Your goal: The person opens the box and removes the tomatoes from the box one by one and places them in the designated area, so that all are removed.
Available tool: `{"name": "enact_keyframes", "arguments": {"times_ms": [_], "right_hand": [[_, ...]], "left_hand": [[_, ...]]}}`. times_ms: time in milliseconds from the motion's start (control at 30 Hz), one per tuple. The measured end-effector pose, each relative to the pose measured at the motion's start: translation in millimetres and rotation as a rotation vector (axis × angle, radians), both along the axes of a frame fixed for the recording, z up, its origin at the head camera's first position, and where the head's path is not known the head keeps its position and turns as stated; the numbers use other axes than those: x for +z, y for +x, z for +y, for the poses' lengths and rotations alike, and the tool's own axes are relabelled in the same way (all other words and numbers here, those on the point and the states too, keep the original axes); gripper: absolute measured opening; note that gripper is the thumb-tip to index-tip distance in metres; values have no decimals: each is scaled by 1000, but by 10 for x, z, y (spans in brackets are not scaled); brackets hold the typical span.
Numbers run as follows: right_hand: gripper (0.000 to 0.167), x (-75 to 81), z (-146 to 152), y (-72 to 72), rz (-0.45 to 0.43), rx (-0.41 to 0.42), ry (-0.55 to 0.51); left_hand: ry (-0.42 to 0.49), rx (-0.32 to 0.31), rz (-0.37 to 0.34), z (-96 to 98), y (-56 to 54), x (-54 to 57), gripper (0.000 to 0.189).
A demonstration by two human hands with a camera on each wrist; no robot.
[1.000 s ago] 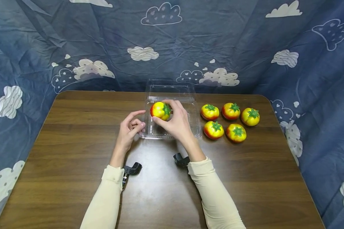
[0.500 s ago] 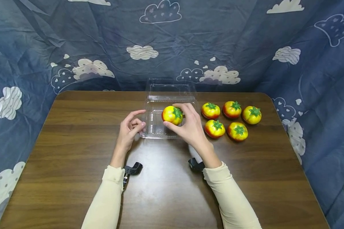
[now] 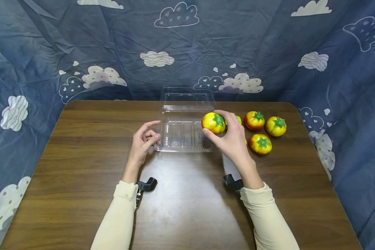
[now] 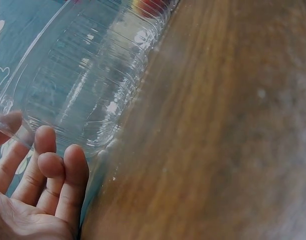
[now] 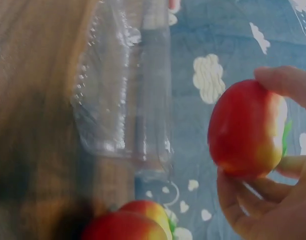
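Observation:
My right hand (image 3: pixel 234 140) grips a red-and-yellow tomato (image 3: pixel 213 123) with a green leafy top, between thumb and fingers. It hangs above the right side of an open clear plastic clamshell box (image 3: pixel 185 133); in the right wrist view the tomato (image 5: pixel 245 130) is off the table. My left hand (image 3: pixel 142 142) holds the box's left rim near the front corner, seen closer in the left wrist view, where fingertips (image 4: pixel 75 160) lie against the clear wall. Several similar tomatoes (image 3: pixel 260 144) sit to the right of the box; my right hand partly covers two.
The brown wooden table (image 3: pixel 81 166) has a rounded far edge. Behind it hangs a blue cloth (image 3: pixel 128 34) with white clouds. The box's raised lid (image 3: pixel 189 97) leans at the table's far edge. Each wrist carries a black camera mount (image 3: pixel 148 184).
My right hand has moved right with the tomato, from over the middle of the box to its right side. The left hand has stayed at the box's left rim.

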State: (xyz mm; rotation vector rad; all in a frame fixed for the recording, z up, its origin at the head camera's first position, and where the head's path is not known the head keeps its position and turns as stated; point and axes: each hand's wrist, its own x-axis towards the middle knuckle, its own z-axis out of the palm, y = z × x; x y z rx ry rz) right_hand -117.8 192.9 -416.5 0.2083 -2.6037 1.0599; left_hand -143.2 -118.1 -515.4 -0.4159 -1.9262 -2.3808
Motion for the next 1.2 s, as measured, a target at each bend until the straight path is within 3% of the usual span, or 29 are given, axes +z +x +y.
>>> {"name": "enact_keyframes", "arguments": {"times_ms": [267,567,767,967,1200], "right_hand": [[67,69,233,-4,-76,-119,19],[68,185,772,60,-95,-231,29],[70,112,1142,187,-148,-277,84],[72,9,1554,328,-173,-387,129],[74,13,1899,392,-215,-489,102]], "left_hand": [[-4,13,-17,14,58,-20,47],[12,-10,-30,63,55,-40,48],[2,-12,-21,73,30,-27,48],[-3,-5,-22,54,21,9,48],[0,-7,-9,19,5,6,48]]}}
